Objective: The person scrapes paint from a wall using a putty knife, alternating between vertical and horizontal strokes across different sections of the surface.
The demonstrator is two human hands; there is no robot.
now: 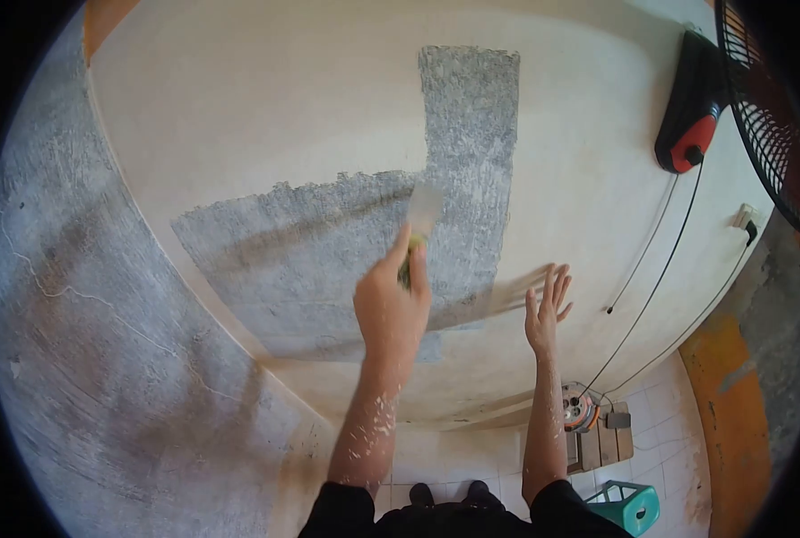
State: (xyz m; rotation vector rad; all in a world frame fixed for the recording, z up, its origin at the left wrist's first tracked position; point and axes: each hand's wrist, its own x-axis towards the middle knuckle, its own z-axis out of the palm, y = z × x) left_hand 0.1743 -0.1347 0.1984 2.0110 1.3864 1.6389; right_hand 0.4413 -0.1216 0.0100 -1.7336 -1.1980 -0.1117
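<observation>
My left hand point(389, 300) is closed around the handle of a paint scraper point(426, 206), index finger stretched along it toward the blade. The blade, slightly blurred, overlaps a grey, stripped patch point(469, 134) of the wall, where rough edges border the cream paint. To the right, my right hand point(548, 309) holds nothing; its fingers are spread close to the cream part of the wall point(579, 161), casting a shadow there. Pale flakes speckle both forearms.
A wall fan point(687, 108) hangs at upper right, its cords trailing down. Below are a wall socket point(746, 216), a cable reel point(579, 408) on a wooden stand point(601, 446) and a green stool point(628, 508). A grey wall point(104, 341) adjoins at left.
</observation>
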